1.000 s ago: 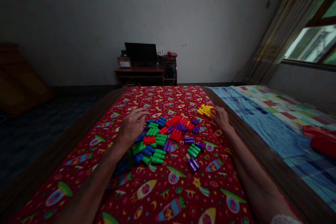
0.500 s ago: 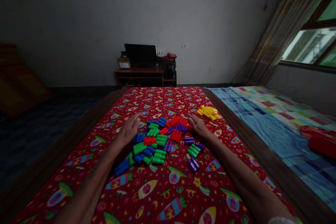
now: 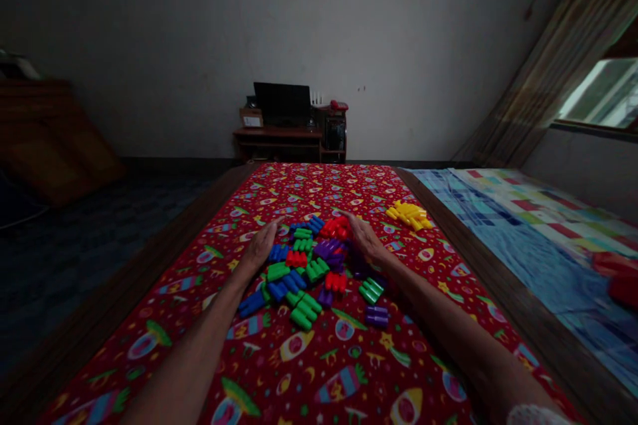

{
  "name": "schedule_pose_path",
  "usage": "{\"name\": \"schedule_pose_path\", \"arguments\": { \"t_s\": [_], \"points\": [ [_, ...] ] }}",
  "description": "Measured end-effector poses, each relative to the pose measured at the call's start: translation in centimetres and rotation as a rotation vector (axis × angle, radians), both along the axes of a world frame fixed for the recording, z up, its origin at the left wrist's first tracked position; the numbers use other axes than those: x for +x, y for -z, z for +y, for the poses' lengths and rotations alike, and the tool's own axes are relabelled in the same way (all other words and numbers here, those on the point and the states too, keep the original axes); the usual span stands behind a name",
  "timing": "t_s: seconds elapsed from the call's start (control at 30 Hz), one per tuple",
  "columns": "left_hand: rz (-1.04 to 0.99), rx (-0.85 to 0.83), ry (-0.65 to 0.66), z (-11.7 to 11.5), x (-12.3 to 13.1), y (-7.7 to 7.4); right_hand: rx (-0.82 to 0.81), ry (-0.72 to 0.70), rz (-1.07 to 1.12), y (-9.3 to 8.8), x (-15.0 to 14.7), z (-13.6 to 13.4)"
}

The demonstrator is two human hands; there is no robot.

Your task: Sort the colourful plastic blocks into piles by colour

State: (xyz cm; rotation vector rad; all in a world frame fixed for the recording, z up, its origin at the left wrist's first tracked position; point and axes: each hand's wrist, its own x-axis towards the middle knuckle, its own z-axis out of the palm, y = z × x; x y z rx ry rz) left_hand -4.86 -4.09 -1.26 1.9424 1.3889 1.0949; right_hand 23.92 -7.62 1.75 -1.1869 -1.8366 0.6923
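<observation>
Several green blocks (image 3: 304, 310), blue blocks (image 3: 286, 285), red blocks (image 3: 335, 282) and purple blocks (image 3: 331, 251) lie in a loose pile on the red patterned cloth (image 3: 343, 358). My left hand (image 3: 261, 244) rests against the pile's left side, fingers extended and holding nothing. At the right side, my right hand (image 3: 365, 238) is open beside the red and purple pieces, its palm turned inward. Nearer to me, a green block (image 3: 371, 290) and a purple block (image 3: 377, 316) lie apart from the pile.
A heap of yellow blocks (image 3: 409, 214) sits to the right, beyond my right hand. Dark wooden edges (image 3: 478, 264) border the cloth. A bed with a blue sheet (image 3: 478, 239) adjoins on the right. Against the far wall stands a desk (image 3: 279, 135) with a monitor (image 3: 282, 104).
My right hand has moved inward against the red and purple blocks, which have shifted closer into the pile. The near purple block has turned. The whole view has shifted slightly.
</observation>
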Motion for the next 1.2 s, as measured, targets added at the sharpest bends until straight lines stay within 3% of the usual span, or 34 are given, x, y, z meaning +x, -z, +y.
{"name": "schedule_pose_path", "arguments": {
  "t_s": [0.1,0.17,0.37,0.43,0.6,0.73,0.93,1.07,1.2],
  "points": [
    [-0.006,-0.008,0.017,0.0,0.0,0.1,0.012,0.117,-0.075,-0.5,-0.4,2.7],
    [0.021,-0.012,0.018,-0.1,0.1,-0.1,-0.039,0.096,-0.152,-0.2,-1.4,4.0],
    [0.106,0.004,0.091,-0.4,0.5,-0.8,-0.068,-0.341,-0.134,0.5,-4.0,2.5],
    [0.139,0.017,0.148,-0.6,0.6,-1.1,-0.089,-0.383,-0.137,0.2,-3.5,1.5],
    [0.161,-0.003,0.21,-1.0,0.7,-1.6,-0.144,-0.221,-0.185,-0.4,-1.7,0.9],
    [0.102,-0.072,0.177,-1.3,0.3,-1.9,-0.159,-0.1,-0.054,-0.7,-0.2,2.3],
    [0.092,-0.09,0.224,-1.4,0.2,-2.1,-0.068,0.305,-0.081,0.7,4.2,5.1],
    [0.078,-0.09,0.223,-1.4,0.3,-2.2,-0.068,0.326,-0.114,2.2,5.8,5.7],
    [0.093,-0.08,0.226,-1.6,0.3,-2.4,0.091,0.417,-0.352,1.0,5.2,4.6]
  ]
}}
